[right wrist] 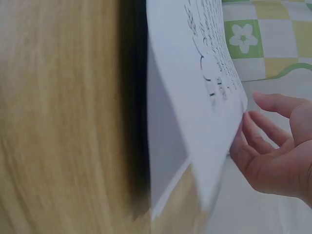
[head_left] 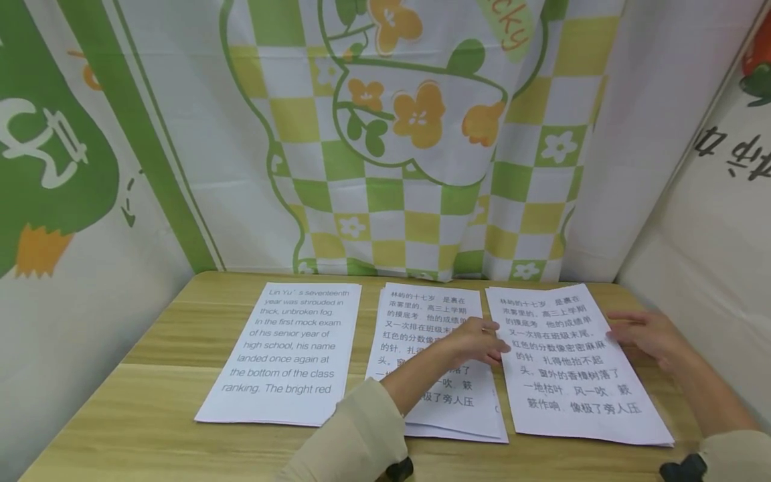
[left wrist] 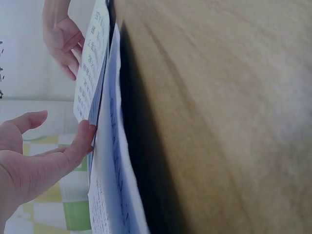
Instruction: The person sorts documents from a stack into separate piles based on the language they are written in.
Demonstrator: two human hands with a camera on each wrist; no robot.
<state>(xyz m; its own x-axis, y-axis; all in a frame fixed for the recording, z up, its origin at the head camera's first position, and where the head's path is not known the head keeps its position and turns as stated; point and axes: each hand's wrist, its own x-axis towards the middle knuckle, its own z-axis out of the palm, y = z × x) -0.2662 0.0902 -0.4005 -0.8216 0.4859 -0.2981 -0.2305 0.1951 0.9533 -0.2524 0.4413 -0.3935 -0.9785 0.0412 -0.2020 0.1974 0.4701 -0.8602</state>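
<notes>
Mind first the right-hand stack of Chinese print, lying between both hands: just right of the left hand, just left of the right hand. By judgement, a step of evening up its edges. Not quite flush: a notch in the far edge, ahead of the hands, and layers parted at the near corner, back toward the right wrist. Hard to confirm full contact with the counter beneath.

On the left, fingers loosely extended, well apart from the thumb, touching the stack's edge without clamping it. On the right, much the same: fingers gently bent, tips against the opposite edge, thumb apart, nothing pinched.

Best to press inward evenly from both sides, with soft fingers; too hard a squeeze, likely to buckle such thin paper. Better to work low, close to the counter, so as to catch the bottom sheets too, then to tend to the notched far edge and the parted near corner.

Watch the left sleeve and forearm: reaching across the middle stack, just left of the left hand, and perhaps liable to drag its top sheet. Farther left, well apart from that hand, the English stack: best left alone.
</notes>
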